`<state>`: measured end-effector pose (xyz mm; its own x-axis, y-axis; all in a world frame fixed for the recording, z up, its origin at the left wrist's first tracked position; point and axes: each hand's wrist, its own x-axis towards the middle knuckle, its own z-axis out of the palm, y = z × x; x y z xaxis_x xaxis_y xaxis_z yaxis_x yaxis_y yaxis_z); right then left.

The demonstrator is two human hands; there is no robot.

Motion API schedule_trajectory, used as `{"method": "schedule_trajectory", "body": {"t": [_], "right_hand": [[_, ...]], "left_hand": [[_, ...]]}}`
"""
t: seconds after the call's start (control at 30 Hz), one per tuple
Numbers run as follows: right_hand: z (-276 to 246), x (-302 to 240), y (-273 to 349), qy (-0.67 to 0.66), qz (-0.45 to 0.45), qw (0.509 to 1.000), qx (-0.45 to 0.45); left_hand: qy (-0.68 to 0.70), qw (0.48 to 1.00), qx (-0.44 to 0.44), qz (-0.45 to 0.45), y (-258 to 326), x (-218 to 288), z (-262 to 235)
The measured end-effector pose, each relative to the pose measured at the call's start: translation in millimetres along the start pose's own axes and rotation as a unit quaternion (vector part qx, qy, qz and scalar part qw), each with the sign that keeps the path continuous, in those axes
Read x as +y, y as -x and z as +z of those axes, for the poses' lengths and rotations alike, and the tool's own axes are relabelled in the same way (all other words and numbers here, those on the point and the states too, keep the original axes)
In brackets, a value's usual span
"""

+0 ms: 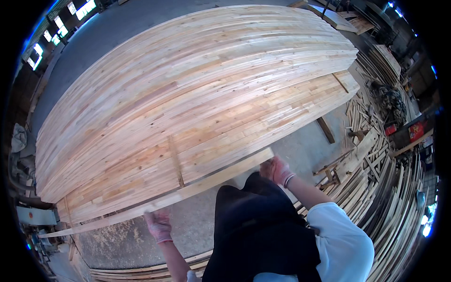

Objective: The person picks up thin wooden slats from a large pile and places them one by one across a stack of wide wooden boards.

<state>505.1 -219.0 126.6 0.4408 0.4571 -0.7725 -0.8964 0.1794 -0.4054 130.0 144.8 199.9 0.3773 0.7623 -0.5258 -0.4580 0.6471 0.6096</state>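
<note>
A long, narrow wooden board (216, 182) runs slantwise in front of me, from the far left to just before my right side. My left hand (159, 225), in a pinkish-white work glove, grips its near edge around the middle. Close to its right end, my right hand (277, 171), gloved alike, is closed on it; the fingers there are partly blurred. Just beyond the board lies a large stack of long wooden planks (197, 103), layered in steps. A thin wooden strip (175, 162) lies crosswise on the stack's lower step.
Another crosswise strip (340, 82) lies on the stack's right end. Scrap wood (371, 152) is heaped at the right, beside many long thin slats (385, 221). Sawdust (120, 239) covers part of the floor at lower left. More slats (145, 272) lie behind my left arm.
</note>
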Motion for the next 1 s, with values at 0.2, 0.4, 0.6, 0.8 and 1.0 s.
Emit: {"method": "schedule_trajectory", "body": {"t": [0.2, 0.4, 0.6, 0.8, 1.0], "right_hand": [[96, 8, 4, 0.693, -0.274, 0.642, -0.180], [195, 29, 37, 0.573, -0.155, 0.692, -0.411], [234, 1, -8, 0.775, -0.110, 0.542, -0.304], [242, -96, -77, 0.850, -0.140, 0.475, -0.179], [282, -245, -172, 0.885, -0.349, 0.293, 0.093]], "left_hand": [[0.116, 0.992, -0.050, 0.018, 14, -23, 5], [0.042, 0.963, -0.147, -0.222, 39, -130, 80], [0.099, 0.992, -0.003, -0.084, -30, -92, 53], [0.230, 0.954, 0.164, 0.102, -66, -36, -12], [0.231, 0.918, 0.313, 0.079, -79, -56, 59]]}}
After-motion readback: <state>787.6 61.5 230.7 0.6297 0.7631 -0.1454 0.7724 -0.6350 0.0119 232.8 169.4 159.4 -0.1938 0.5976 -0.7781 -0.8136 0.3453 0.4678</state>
